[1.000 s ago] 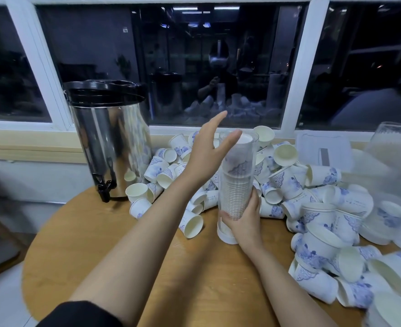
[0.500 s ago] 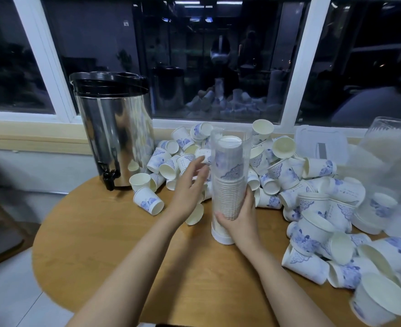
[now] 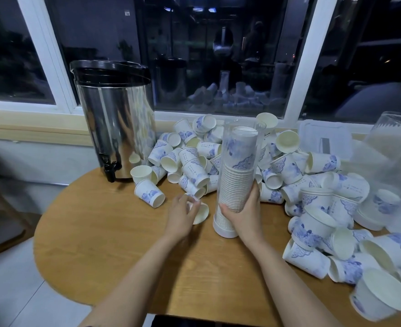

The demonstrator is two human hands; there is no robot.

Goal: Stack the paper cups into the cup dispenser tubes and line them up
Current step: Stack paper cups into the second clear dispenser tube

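Round wooden table (image 3: pixel 100 244) by dark window. Clear tube (image 3: pixel 241 147) stands upright in middle, packed with stacked cups (nearly to top). Right hand (image 3: pixel 244 215) wraps round tube low down. Left hand (image 3: pixel 183 213) grabs loose cup (image 3: pixel 200 213) lying beside tube. Big cup pile (image 3: pixel 313 185) behind and right. Shiny urn (image 3: pixel 117 128) back left.

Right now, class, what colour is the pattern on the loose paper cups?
Blue on white paper cups, clearest in the head view.
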